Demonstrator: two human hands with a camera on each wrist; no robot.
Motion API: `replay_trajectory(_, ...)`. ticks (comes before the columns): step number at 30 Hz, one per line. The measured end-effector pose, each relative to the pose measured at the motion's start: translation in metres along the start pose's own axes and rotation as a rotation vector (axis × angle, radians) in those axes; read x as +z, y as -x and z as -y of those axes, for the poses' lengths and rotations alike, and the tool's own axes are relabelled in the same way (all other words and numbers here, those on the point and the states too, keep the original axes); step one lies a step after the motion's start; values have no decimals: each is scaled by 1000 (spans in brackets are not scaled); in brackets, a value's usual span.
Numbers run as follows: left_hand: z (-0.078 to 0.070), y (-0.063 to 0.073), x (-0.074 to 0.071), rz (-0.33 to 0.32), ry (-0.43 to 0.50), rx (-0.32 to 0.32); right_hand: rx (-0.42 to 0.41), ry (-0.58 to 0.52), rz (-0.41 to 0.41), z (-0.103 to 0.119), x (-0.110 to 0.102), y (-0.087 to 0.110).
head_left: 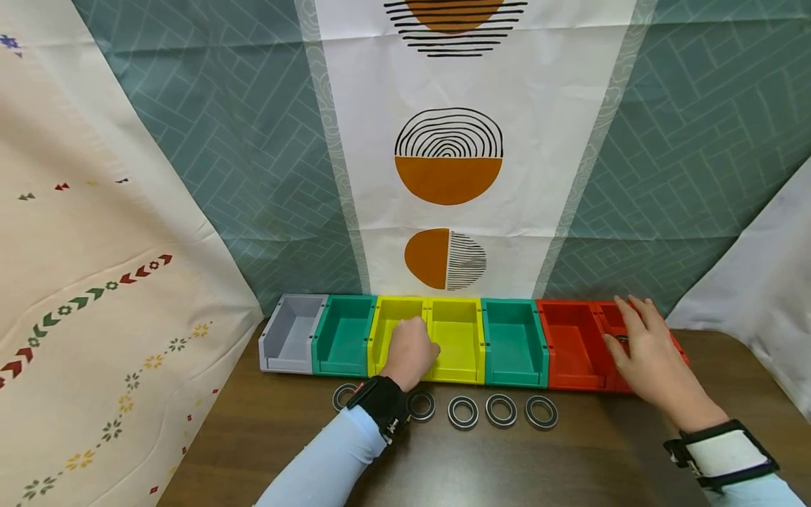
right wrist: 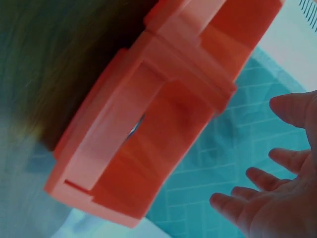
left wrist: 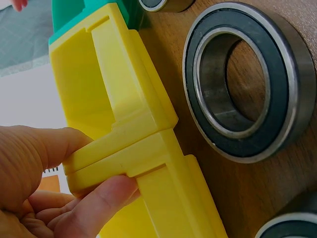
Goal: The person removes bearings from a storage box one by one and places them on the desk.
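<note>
My left hand [head_left: 410, 352] pinches the two adjoining side walls of the left yellow bin [head_left: 382, 334] and the right yellow bin [head_left: 456, 345]. In the left wrist view, its fingers lie on either side of the yellow seam [left wrist: 119, 141]. A ball bearing [left wrist: 277, 89] lies on the table just in front of these bins. At the row's far right, my right hand [head_left: 652, 359] hovers with spread fingers over the end red bin [right wrist: 153, 144], holding nothing. Inside that bin lies another bearing [head_left: 623, 339], mostly hidden by the hand and the bin's front lip.
Several bearings, among them one at the right end [head_left: 529, 413], lie in a line before the bins. The row also has a grey bin [head_left: 291, 331], two green bins [head_left: 345, 334] and another red bin [head_left: 570, 341]. Behind it hangs a patterned cloth [head_left: 272, 141].
</note>
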State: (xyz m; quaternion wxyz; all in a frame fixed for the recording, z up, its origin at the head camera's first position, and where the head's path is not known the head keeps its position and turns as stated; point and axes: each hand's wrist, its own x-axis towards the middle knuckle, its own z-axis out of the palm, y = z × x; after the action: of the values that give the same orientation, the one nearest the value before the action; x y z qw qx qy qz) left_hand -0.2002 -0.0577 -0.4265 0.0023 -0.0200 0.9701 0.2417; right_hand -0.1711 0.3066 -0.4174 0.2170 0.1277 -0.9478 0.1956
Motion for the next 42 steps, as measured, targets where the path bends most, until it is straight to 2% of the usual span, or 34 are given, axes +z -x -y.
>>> replay_trajectory(7,-2,0,0,-6,-6,-3,77,5,69,-27,2,1)
replay_trajectory(13,-3,1,-1,4,-2,-22,119,22,124,-37,4,4)
replay_trajectory(21,-2,2,0,4,7,-14,130,37,184,-44,9,4)
replay_trajectory(25,-2,2,1,-2,8,-6,101,45,214,-47,13,5)
replay_trajectory(28,-2,1,1,-6,3,-9,106,51,267,-48,15,4)
replay_trajectory(34,-4,0,0,-12,7,-10,220,57,459,-50,16,2)
replay_trajectory(38,-5,0,0,-20,21,6,260,59,499,-49,16,-2)
replay_trajectory(42,-3,2,-1,-13,36,-9,288,44,552,-47,17,-6)
